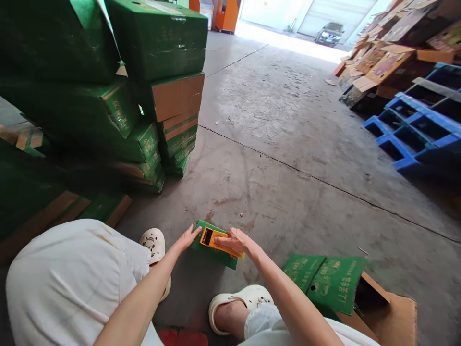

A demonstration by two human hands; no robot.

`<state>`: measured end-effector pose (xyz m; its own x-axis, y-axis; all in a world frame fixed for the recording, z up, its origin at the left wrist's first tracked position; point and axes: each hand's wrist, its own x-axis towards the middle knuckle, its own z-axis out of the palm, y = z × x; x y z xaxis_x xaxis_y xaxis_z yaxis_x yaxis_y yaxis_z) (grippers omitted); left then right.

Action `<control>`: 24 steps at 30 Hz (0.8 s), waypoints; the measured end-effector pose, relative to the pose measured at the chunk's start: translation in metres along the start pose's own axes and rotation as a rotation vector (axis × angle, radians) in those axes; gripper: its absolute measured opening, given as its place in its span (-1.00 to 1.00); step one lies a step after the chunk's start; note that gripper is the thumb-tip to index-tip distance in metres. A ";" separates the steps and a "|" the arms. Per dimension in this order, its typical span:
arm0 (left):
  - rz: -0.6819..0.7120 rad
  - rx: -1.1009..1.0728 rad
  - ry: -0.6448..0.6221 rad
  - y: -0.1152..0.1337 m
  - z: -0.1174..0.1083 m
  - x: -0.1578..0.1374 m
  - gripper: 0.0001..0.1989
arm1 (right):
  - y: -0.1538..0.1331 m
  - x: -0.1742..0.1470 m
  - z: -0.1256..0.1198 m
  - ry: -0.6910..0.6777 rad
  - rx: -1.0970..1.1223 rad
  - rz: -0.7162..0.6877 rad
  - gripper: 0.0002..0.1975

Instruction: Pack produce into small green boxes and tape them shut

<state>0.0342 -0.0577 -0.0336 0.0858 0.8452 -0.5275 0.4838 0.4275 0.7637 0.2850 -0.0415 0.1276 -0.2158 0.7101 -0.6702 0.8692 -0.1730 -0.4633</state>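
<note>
On the floor between my feet lies a small flat piece of green cardboard [219, 260]. My right hand [236, 240] grips an orange, flat, oblong object with a dark rectangle near one end [208, 237], resting over the cardboard; its exact kind I cannot make out. The thumb lies along its upper face. At the cardboard's left end is my left hand [188, 237], fingers stretched out and touching or nearly touching its edge. Nothing shows in that hand.
Stacked green cartons [169, 48] rise at the left. An opened green carton [334, 283] lies by my right knee. Blue pallets [414, 125] and piled brown cardboard boxes [385, 67] stand at the right. A car [330, 34] is at the far doorway. Something red [182, 337] is beneath me.
</note>
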 end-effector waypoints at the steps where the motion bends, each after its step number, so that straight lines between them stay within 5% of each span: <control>1: 0.038 0.001 0.007 0.005 -0.006 0.005 -0.18 | 0.000 0.001 -0.001 -0.003 -0.005 -0.002 -0.33; 4: 0.263 0.100 -0.120 0.023 -0.023 0.016 -0.08 | 0.001 0.004 -0.003 -0.034 -0.014 -0.002 -0.32; 8: 0.457 0.519 -0.387 0.035 -0.025 0.007 0.33 | 0.001 0.007 -0.006 -0.068 0.013 -0.001 -0.33; 11: 0.470 0.664 -0.337 0.034 -0.016 -0.008 0.56 | 0.000 0.005 -0.007 -0.144 0.079 0.003 -0.33; 18: 0.561 0.646 -0.248 0.026 -0.014 -0.013 0.44 | 0.000 -0.013 -0.014 -0.271 0.222 0.013 -0.37; 24: 0.596 0.620 -0.226 0.021 -0.015 -0.010 0.45 | 0.025 -0.055 -0.044 -0.327 0.179 0.145 -0.33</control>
<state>0.0303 -0.0526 -0.0063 0.6121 0.7604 -0.2171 0.6828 -0.3696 0.6302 0.3387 -0.0552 0.1785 -0.2517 0.4199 -0.8720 0.8159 -0.3925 -0.4246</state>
